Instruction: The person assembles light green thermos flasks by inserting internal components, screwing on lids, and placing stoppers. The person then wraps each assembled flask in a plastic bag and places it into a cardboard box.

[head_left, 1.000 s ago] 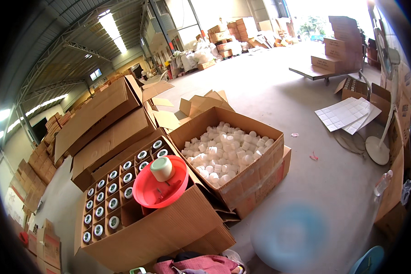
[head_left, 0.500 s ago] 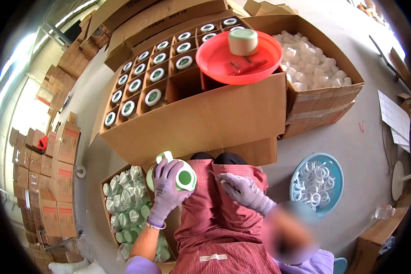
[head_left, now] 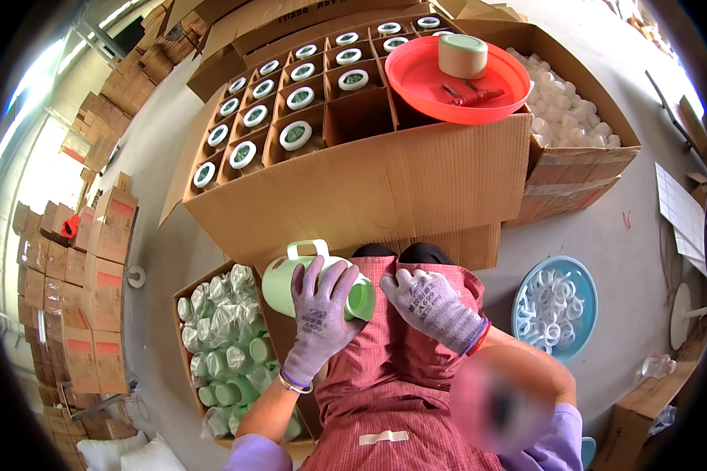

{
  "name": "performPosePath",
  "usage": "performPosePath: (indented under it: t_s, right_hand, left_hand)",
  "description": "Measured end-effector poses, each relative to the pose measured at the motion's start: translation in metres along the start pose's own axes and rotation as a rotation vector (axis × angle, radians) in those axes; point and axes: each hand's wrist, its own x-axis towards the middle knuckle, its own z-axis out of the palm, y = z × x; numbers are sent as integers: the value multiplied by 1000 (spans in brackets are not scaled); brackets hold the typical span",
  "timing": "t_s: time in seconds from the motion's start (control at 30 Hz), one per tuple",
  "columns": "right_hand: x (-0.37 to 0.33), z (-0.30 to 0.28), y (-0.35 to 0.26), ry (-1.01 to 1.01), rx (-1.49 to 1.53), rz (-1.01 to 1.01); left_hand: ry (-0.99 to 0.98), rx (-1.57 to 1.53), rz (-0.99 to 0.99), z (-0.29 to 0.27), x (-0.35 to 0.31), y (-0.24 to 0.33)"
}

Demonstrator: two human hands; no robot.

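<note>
My left hand [head_left: 318, 314], in a grey-purple glove, grips a pale green jug [head_left: 279, 284] lying sideways above my lap. The jug's loop handle points away from me and its open mouth faces right. My gloved right hand [head_left: 432, 306] is closed just right of the mouth, apart from it; its fingers hide whatever they hold. A red apron [head_left: 385, 377] covers my lap. Beside my left forearm stands a box of green cups [head_left: 243, 357], several in clear plastic bags.
Ahead stands a divided carton [head_left: 353, 184] with white-rimmed containers in its cells. On its right corner sits a red basin [head_left: 416, 86] holding a pale green-topped tub and red-handled tool. Beyond is a carton of white caps [head_left: 562, 110]. A blue basin [head_left: 589, 314] of white rings lies right.
The jug has turned so that its mouth faces right and its side shows more. My right fingers have closed up, and the thin tool seen in them before is now hidden.
</note>
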Motion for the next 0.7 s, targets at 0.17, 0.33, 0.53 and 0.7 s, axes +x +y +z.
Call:
performPosePath:
  t_s: [0.17, 0.33, 0.53, 0.7]
  right_hand:
    - [3, -1, -27, -99, 7, 135]
    - [-5, 9, -37, -164, 159, 145]
    - [-17, 38, -38, -140, 552, 109]
    - [-16, 44, -39, -481, 1052, 267]
  left_hand:
    - [48, 21, -26, 3, -13, -7]
    - [104, 83, -48, 19, -34, -10]
    - [170, 174, -56, 39, -57, -11]
    - [244, 202, -69, 51, -70, -10]
